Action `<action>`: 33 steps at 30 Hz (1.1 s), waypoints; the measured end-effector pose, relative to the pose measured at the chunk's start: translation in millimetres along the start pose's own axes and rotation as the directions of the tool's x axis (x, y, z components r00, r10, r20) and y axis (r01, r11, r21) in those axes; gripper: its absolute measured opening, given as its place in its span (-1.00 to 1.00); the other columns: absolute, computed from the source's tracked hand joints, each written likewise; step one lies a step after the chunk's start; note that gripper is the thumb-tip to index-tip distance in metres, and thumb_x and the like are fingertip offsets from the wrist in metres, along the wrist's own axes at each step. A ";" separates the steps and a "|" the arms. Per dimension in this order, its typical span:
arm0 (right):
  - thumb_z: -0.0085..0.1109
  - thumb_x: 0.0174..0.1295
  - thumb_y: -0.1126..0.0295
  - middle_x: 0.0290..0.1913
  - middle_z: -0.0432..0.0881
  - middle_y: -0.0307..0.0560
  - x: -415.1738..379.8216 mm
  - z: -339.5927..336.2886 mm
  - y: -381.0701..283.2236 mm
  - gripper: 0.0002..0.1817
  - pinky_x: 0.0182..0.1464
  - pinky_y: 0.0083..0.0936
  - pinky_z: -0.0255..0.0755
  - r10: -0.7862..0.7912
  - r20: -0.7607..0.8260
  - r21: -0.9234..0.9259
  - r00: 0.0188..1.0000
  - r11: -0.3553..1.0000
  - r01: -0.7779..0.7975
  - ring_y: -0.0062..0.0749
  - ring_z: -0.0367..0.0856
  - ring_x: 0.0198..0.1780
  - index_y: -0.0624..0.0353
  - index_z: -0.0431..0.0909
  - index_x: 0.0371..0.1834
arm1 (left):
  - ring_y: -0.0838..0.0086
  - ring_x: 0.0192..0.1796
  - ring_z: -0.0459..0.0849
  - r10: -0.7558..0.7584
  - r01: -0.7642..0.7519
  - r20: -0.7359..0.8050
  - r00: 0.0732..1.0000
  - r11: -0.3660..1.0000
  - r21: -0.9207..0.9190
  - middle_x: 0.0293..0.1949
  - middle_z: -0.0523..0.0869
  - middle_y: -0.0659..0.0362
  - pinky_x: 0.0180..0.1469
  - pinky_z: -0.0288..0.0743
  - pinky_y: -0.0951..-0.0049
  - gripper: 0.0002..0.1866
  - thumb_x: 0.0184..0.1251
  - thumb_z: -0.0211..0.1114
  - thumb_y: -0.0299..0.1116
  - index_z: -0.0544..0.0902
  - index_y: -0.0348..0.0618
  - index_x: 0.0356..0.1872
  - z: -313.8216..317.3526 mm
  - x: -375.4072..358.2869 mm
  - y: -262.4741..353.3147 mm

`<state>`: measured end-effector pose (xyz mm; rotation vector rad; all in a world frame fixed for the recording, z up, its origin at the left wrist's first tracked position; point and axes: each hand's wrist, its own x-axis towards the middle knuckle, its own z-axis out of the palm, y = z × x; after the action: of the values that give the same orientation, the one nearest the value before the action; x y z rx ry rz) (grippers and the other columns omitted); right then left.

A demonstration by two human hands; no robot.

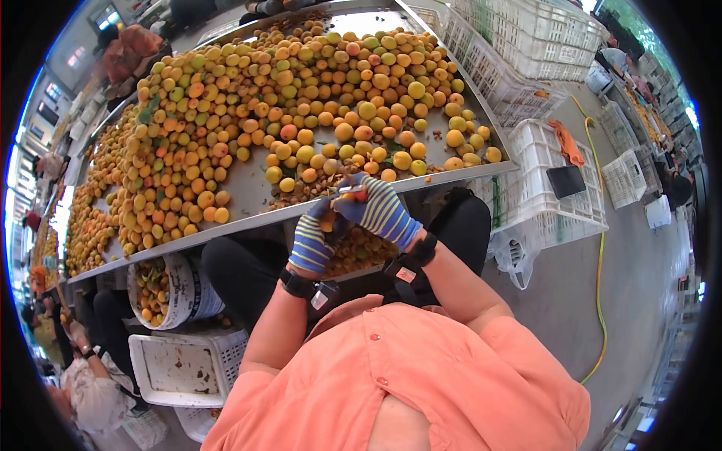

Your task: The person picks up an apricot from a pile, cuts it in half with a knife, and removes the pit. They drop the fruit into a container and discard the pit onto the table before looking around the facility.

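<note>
Both my hands wear striped blue-and-yellow gloves and meet over my lap, close to the metal table's near edge. My left hand (314, 237) is closed around an apricot (328, 219), mostly covered by the fingers. My right hand (380, 207) is closed just above and beside it, on a small tool with a red part (355, 194); its blade or tip is hard to make out. Many yellow-orange apricots (301, 90) are heaped on the metal table (252, 219) in front. Brown pits and scraps (297, 194) lie near its edge, by my hands.
Below my hands is a container of apricot pieces (361, 252). A white bucket of apricots (169, 289) and a white basket (180, 368) stand left. White crates (553, 192) stand right, with a dark flat object and orange cloth on top. A yellow hose (602, 263) crosses the floor. Other people sit left.
</note>
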<state>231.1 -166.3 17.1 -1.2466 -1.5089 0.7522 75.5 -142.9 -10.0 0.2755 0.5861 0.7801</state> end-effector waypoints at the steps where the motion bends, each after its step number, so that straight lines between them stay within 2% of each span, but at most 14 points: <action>1: 0.32 0.09 0.30 -0.45 0.66 -0.14 0.7 1.2 0.8 -0.70 -0.35 -0.58 0.48 0.053 -0.035 0.110 0.998 0.993 -0.049 -0.52 0.60 -0.44 0.28 0.57 -0.20 | 0.49 -0.39 0.61 -0.062 0.070 0.052 0.997 0.986 -0.152 -0.28 0.66 0.16 -0.32 0.57 0.57 -0.74 0.40 0.10 -0.28 0.54 -0.23 -0.05 -7.7 4.5 0.4; 4: 0.28 0.15 0.34 -0.45 0.62 -0.32 -1.5 -9.4 -2.8 -0.77 -0.40 -0.71 0.39 0.403 -0.079 0.417 0.912 0.844 -0.337 -0.73 0.49 -0.43 0.26 0.61 -0.21 | 0.50 -0.40 0.60 -0.007 0.022 0.066 0.998 0.971 -0.238 -0.29 0.65 0.16 -0.37 0.55 0.60 -0.76 0.39 0.13 -0.33 0.53 -0.20 -0.03 -14.7 7.8 6.1; 6: 0.28 0.16 0.33 -0.45 0.61 -0.35 -5.5 -12.7 -1.5 -0.78 -0.41 -0.74 0.36 0.426 -0.078 0.446 0.902 0.823 -0.350 -0.76 0.47 -0.44 0.24 0.63 -0.22 | 0.52 -0.36 0.61 0.054 -0.026 0.171 0.984 0.986 -0.165 -0.26 0.65 0.18 -0.38 0.53 0.67 -0.76 0.36 0.16 -0.40 0.54 -0.15 0.01 -27.1 16.6 16.0; 10: 0.30 0.15 0.32 -0.44 0.61 -0.33 -8.0 -13.5 -3.3 -0.76 -0.39 -0.74 0.36 0.442 -0.073 0.406 0.894 0.832 -0.378 -0.75 0.46 -0.43 0.24 0.63 -0.20 | 0.53 -0.13 0.66 0.394 -0.310 -0.183 0.901 0.877 0.366 -0.10 0.67 0.16 -0.39 0.52 0.76 -0.63 0.29 0.24 -0.44 0.49 -0.11 0.13 19.4 19.3 30.1; 13: 0.33 0.12 0.28 -0.42 0.64 -0.20 -2.9 -8.1 6.6 -0.68 -0.34 -0.65 0.42 0.282 -0.127 0.270 0.951 0.932 -0.240 -0.61 0.54 -0.41 0.27 0.59 -0.16 | 0.53 -0.07 0.65 0.431 -0.343 -0.141 0.891 0.845 0.411 -0.05 0.65 0.14 -0.39 0.54 0.74 -0.63 0.32 0.22 -0.40 0.47 -0.12 0.14 6.9 27.9 30.4; 14: 0.34 0.10 0.27 -0.41 0.65 -0.14 -3.1 -4.7 11.1 -0.65 -0.32 -0.61 0.45 0.206 -0.138 0.206 0.969 0.963 -0.176 -0.54 0.58 -0.40 0.28 0.58 -0.14 | 0.51 -0.05 0.64 0.409 -0.340 -0.087 0.908 0.843 0.417 -0.03 0.64 0.14 -0.34 0.58 0.66 -0.64 0.37 0.17 -0.28 0.47 -0.13 0.14 0.1 26.1 25.4; 16: 0.36 0.07 0.22 -0.37 0.66 0.00 -3.2 -3.1 0.2 -0.57 -0.25 -0.49 0.49 0.162 0.040 0.009 0.986 0.987 -0.163 -0.33 0.63 -0.34 0.31 0.54 -0.12 | 0.49 -0.04 0.63 0.116 -0.116 0.000 0.993 0.991 0.070 -0.01 0.63 0.14 -0.30 0.59 0.61 -0.62 0.39 0.13 -0.19 0.47 -0.13 0.13 5.3 9.1 11.2; 18: 0.34 0.05 0.14 -0.29 0.65 0.23 -3.2 1.3 -13.7 -0.49 -0.14 -0.29 0.50 0.183 0.197 -0.079 0.963 0.982 -0.170 0.03 0.65 -0.20 0.33 0.48 -0.09 | 0.48 -0.03 0.62 -0.083 0.101 0.126 0.989 0.984 -0.150 -0.01 0.62 0.15 -0.27 0.59 0.55 -0.59 0.39 0.12 -0.11 0.48 -0.13 0.12 -3.4 -7.0 1.4; 23: 0.20 0.18 0.18 -0.35 0.62 0.27 -13.6 8.3 -9.3 -0.62 -0.19 -0.21 0.49 0.145 0.137 -0.300 0.980 0.949 -0.098 0.10 0.62 -0.24 0.31 0.47 -0.14 | 0.34 -0.10 0.61 -0.289 0.397 0.316 0.904 0.842 -0.365 -0.03 0.61 0.11 -0.31 0.55 0.52 -0.58 0.39 0.09 -0.09 0.48 -0.15 0.11 -81.4 -22.5 -34.1; 24: 0.19 0.20 0.18 -0.37 0.61 0.26 -16.6 10.4 -4.5 -0.63 -0.21 -0.20 0.49 0.149 0.132 -0.347 0.980 0.933 -0.096 0.09 0.62 -0.26 0.30 0.47 -0.16 | 0.19 -0.01 0.58 -0.383 0.448 0.232 0.894 0.751 -0.486 0.02 0.58 0.05 -0.15 0.58 0.37 -0.58 0.39 0.10 -0.14 0.46 -0.17 0.14 -78.7 -31.3 -30.1; 27: 0.16 0.23 0.17 -0.45 0.60 0.22 -26.9 14.9 7.7 -0.67 -0.25 -0.18 0.47 0.121 0.094 -0.385 0.988 0.920 -0.076 0.08 0.61 -0.31 0.28 0.48 -0.23 | 0.06 0.11 0.52 -0.112 0.052 -0.163 0.980 0.942 -0.332 0.09 0.52 -0.07 0.10 0.50 0.17 -0.56 0.36 0.14 -0.16 0.44 -0.21 0.14 -55.1 -40.8 -28.3; 28: 0.16 0.23 0.17 -0.45 0.60 0.22 -29.1 13.9 9.7 -0.66 -0.25 -0.17 0.47 0.119 0.090 -0.389 0.989 0.918 -0.075 0.09 0.61 -0.31 0.28 0.48 -0.23 | -0.02 0.21 0.44 -0.118 0.083 -0.098 0.988 0.950 -0.301 0.16 0.46 -0.15 0.26 0.35 0.05 -0.55 0.36 0.14 -0.16 0.42 -0.24 0.15 -65.0 -39.1 -24.1; 31: 0.15 0.24 0.17 -0.41 0.62 0.21 -35.0 10.1 15.7 -0.65 -0.25 -0.16 0.46 0.137 0.064 -0.360 0.988 0.927 -0.105 0.11 0.61 -0.29 0.28 0.50 -0.17 | 0.01 0.21 0.45 -0.216 0.213 -0.113 0.970 0.976 -0.033 0.14 0.47 -0.17 0.26 0.35 0.07 -0.56 0.39 0.11 -0.16 0.41 -0.23 0.15 -64.5 -42.8 -2.6; 33: 0.15 0.25 0.18 -0.39 0.63 0.21 -38.2 5.9 20.5 -0.65 -0.24 -0.15 0.45 0.145 0.041 -0.336 0.989 0.934 -0.123 0.11 0.61 -0.28 0.28 0.50 -0.13 | 0.27 -0.11 0.63 -0.118 0.155 -0.147 0.982 0.947 0.281 -0.14 0.64 -0.02 -0.03 0.53 0.32 -0.63 0.37 0.15 -0.18 0.51 -0.22 0.05 -51.8 -46.4 20.5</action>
<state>231.3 -196.3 -14.8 -1.6041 -1.6651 0.6469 6.9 -161.5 -24.7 0.4534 0.8359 0.5780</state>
